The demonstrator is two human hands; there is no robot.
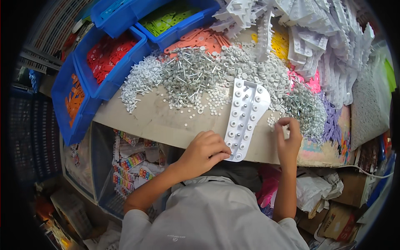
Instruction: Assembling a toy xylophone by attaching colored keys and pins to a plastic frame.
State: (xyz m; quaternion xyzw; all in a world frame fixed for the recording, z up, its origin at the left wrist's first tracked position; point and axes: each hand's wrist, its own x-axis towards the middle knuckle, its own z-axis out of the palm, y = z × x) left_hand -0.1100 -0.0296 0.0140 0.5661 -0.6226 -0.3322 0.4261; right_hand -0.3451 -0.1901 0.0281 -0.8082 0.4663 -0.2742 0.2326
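Cluttered workbench (146,118), blue bins (121,74) at left, pile of metal pins (183,79) behind. White plastic tray (261,109) lies at the near edge between both hands, studded with washers. Looks light, stiff, a bit slippery; best gripped by the long sides, kept level so loose bits don't spill. Long axis runs away from the person, far end wider and tipped slightly right. Left hand (206,151): thumb and finger nearly together at tray's near-left corner. Right hand (289,137): curled beside it, fingertips close. Can't tell whether either pinches anything small.
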